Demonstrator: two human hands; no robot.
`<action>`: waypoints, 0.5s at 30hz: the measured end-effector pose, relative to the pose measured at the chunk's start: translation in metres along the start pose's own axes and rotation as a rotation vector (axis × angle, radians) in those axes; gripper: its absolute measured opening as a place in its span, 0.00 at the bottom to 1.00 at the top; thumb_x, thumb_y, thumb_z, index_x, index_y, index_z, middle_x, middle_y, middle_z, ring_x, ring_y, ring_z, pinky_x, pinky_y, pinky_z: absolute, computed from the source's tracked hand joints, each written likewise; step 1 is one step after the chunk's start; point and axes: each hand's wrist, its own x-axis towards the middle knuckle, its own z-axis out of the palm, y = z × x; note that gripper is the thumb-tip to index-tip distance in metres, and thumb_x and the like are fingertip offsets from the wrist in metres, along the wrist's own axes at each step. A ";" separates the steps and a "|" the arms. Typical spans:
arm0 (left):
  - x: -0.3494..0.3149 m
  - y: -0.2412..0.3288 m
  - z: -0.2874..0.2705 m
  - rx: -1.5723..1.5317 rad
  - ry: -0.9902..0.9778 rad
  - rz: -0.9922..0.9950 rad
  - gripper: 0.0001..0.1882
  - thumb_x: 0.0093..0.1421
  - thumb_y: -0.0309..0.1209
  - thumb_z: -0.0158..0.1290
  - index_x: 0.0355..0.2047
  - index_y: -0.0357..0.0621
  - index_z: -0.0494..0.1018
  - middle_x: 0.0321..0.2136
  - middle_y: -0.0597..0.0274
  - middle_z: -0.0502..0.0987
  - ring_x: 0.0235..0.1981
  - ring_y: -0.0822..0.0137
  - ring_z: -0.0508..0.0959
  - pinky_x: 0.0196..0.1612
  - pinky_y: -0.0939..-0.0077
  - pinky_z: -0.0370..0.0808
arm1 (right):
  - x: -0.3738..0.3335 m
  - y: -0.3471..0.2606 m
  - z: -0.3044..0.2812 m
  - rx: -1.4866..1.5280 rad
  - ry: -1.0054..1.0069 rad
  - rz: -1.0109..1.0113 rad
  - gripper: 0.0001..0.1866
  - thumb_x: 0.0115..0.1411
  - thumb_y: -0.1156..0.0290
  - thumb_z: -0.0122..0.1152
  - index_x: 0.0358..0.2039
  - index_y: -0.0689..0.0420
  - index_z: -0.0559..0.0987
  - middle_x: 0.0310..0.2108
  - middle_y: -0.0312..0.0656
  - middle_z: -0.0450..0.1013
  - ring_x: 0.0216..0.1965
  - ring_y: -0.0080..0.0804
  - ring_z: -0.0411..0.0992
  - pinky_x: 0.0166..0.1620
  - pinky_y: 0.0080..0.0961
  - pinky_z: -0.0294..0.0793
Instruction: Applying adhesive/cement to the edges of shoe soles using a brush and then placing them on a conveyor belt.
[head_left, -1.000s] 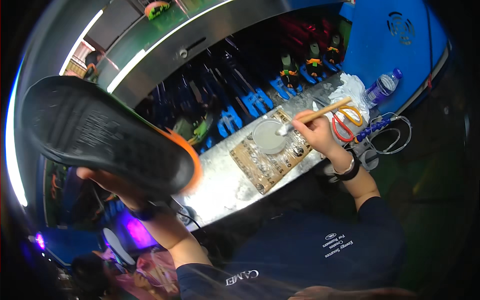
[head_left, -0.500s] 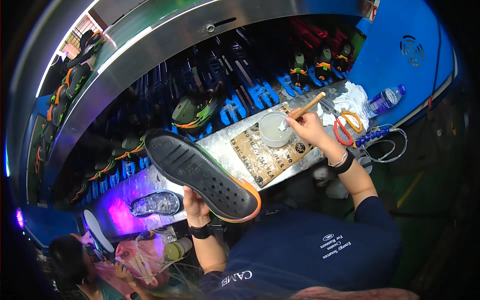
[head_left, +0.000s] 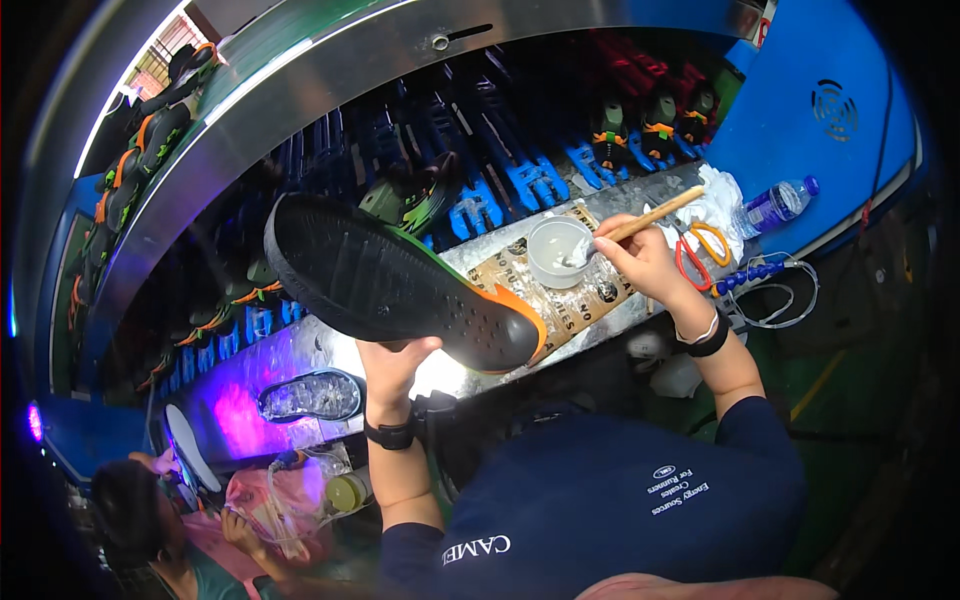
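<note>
A large black shoe sole (head_left: 380, 265), with an orange heel edge and small holes at the heel end, is tilted over the bench. My left hand (head_left: 392, 368) grips its lower edge, thumb along the side; the other fingers are mostly hidden. In my right hand (head_left: 640, 262) is a brush (head_left: 655, 213) with a wooden handle, pinched near its white bristles. The brush's bristle end is at the right rim of a translucent bowl (head_left: 545, 282) holding cloudy liquid. That bowl stands on a piece of printed brown cardboard (head_left: 500, 275), partly covered by the sole.
Orange-handled scissors (head_left: 708, 245), crumpled white tissue (head_left: 722, 205) and a plastic bottle (head_left: 780, 205) lie right of the bowl. A sole-shaped piece (head_left: 312, 396) rests on the metal bench at left. Behind are blue racks carrying shoes (head_left: 610, 135). A co-worker (head_left: 140, 520) sits at lower left.
The sole has risen toward the left, and its toe end looks larger and tilted differently. My left thumb has shifted along its edge. The brush handle lies flatter, its bristles still at the bowl.
</note>
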 end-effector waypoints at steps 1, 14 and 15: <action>0.002 0.002 0.001 0.073 -0.054 0.022 0.25 0.36 0.23 0.62 0.36 0.34 0.67 0.31 0.61 0.72 0.32 0.70 0.72 0.36 0.80 0.68 | -0.003 -0.011 0.002 0.159 -0.030 -0.008 0.04 0.51 0.74 0.55 0.27 0.61 0.72 0.20 0.31 0.66 0.20 0.12 0.60 0.22 0.11 0.59; 0.018 0.028 0.031 0.393 -0.274 0.121 0.19 0.33 0.23 0.62 0.29 0.35 0.72 0.27 0.62 0.75 0.29 0.71 0.74 0.35 0.79 0.69 | -0.011 -0.048 0.023 0.108 -0.263 -0.264 0.04 0.49 0.75 0.56 0.26 0.60 0.72 0.20 0.34 0.67 0.19 0.14 0.64 0.21 0.11 0.60; 0.019 0.029 0.034 0.357 -0.281 0.138 0.20 0.33 0.23 0.62 0.30 0.35 0.71 0.27 0.61 0.75 0.30 0.71 0.74 0.35 0.79 0.69 | -0.009 -0.051 0.024 0.109 -0.263 -0.264 0.04 0.49 0.75 0.56 0.26 0.60 0.72 0.20 0.34 0.67 0.19 0.14 0.64 0.21 0.11 0.60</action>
